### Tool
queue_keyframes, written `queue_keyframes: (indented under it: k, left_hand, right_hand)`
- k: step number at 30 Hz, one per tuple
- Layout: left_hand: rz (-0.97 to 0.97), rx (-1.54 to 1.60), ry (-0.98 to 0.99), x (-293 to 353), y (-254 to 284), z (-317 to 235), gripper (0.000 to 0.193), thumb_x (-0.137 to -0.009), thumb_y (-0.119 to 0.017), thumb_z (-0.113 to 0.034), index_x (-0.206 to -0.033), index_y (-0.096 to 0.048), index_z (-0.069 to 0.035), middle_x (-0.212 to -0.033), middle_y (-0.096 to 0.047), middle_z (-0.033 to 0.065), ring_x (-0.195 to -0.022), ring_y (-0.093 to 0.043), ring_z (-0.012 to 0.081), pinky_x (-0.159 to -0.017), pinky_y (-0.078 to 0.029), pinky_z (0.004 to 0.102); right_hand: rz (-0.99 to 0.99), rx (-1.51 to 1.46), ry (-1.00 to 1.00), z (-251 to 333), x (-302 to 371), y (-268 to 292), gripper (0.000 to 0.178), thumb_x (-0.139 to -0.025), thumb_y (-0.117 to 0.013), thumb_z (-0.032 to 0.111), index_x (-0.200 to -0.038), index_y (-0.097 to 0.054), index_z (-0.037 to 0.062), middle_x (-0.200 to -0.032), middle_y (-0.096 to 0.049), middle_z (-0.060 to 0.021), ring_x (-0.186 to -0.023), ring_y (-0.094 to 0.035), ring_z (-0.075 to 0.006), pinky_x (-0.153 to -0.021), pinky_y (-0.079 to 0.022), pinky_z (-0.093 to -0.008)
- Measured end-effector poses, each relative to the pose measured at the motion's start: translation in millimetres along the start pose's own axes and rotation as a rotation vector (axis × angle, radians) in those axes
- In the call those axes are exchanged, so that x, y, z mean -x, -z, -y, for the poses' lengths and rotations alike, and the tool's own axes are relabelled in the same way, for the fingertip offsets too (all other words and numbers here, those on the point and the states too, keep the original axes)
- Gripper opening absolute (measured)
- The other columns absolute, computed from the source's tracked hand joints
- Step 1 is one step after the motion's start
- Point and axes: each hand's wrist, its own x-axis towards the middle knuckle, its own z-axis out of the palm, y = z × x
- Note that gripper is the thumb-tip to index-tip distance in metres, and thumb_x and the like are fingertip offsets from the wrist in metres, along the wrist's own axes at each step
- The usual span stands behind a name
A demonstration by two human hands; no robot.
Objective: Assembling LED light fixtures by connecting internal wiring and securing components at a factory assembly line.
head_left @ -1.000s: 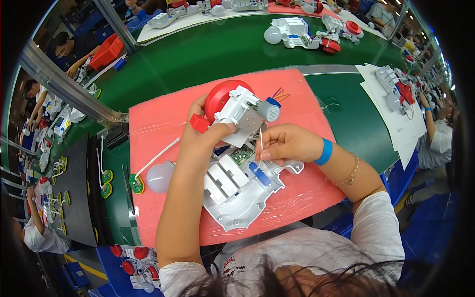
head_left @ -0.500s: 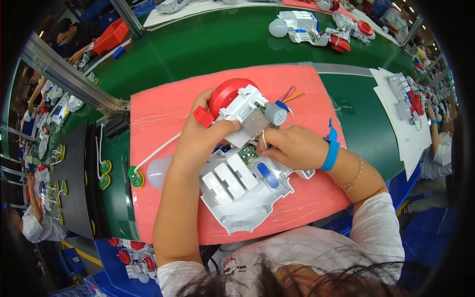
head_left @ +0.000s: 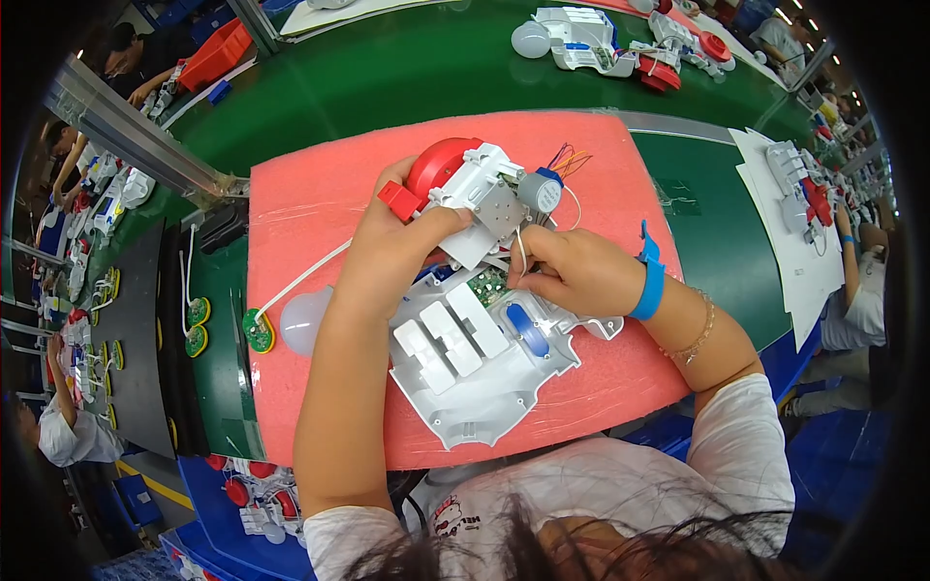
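My left hand (head_left: 395, 247) grips a white plastic assembly (head_left: 473, 189) with a red round part (head_left: 441, 167) and a small silver motor (head_left: 540, 194), holding it tilted over an open white housing (head_left: 475, 412). Between the thumb and fingers of my right hand (head_left: 581, 271) is a thin white wire (head_left: 521, 254), just below the motor. Its lower end is hidden near a green circuit board (head_left: 489, 284) in the housing. A blue oval piece (head_left: 526, 329) sits in the housing too. Coloured wires (head_left: 570, 160) stick out behind the motor.
A pink foam mat (head_left: 620, 387) lies under the work. A white globe (head_left: 305, 321) and a round green board (head_left: 259, 330) on a white cable are at its left. Similar assemblies (head_left: 591, 44) stand on the green bench beyond. A metal post (head_left: 155, 136) rises at far left. Co-workers sit on both sides.
My right hand has drawn back slightly from the assembly, and more of the white wire shows upright at its fingertips. The left hand keeps its grip. The whole view has shifted a little.
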Motion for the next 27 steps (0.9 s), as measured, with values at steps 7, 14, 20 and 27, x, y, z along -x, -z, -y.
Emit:
queue_keyframes:
  k: [7,14,20,27]
  left_hand:
    - [0.016,-0.005,0.013,1,-3,0,0.061,-0.069,-0.063,-0.007,-0.123,-0.037,0.000,-0.108,-0.053,0.0132,-0.096,-0.055,0.0207,-0.084,-0.043,0.0311]
    - [0.015,0.004,-0.026,-1,0,3,0.063,-0.065,-0.069,-0.012,-0.119,-0.040,-0.001,-0.102,-0.055,0.0126,-0.088,-0.057,0.0187,-0.072,-0.048,0.0298]
    - [0.014,-0.051,-0.055,-2,3,2,0.061,-0.063,-0.068,-0.010,-0.118,-0.042,-0.002,-0.099,-0.057,0.0095,-0.086,-0.056,0.0162,-0.072,-0.046,0.0285]
    - [0.105,-0.086,-0.081,2,10,1,0.063,-0.063,-0.068,-0.010,-0.119,-0.042,-0.001,-0.103,-0.055,0.0099,-0.092,-0.054,0.0174,-0.078,-0.045,0.0287]
  right_hand:
    - [-0.013,0.171,0.003,-4,2,-3,0.012,-0.078,-0.058,0.005,-0.086,-0.049,0.0059,-0.079,-0.062,-0.0090,-0.069,-0.061,-0.0277,-0.060,-0.048,-0.0336]
    - [-0.024,0.193,0.020,-5,4,-6,0.012,-0.078,-0.060,0.008,-0.085,-0.050,0.0072,-0.074,-0.062,-0.0079,-0.068,-0.061,-0.0267,-0.058,-0.048,-0.0342]
    - [-0.053,0.431,0.195,-2,4,-3,0.012,-0.078,-0.054,0.016,-0.089,-0.050,0.0133,-0.062,-0.055,-0.0092,-0.054,-0.057,-0.0286,-0.048,-0.044,-0.0396]
    - [0.317,0.730,0.054,40,6,13,0.027,-0.074,-0.054,0.011,-0.101,-0.050,0.0098,-0.060,-0.057,-0.0099,-0.054,-0.059,-0.0287,-0.046,-0.045,-0.0388]
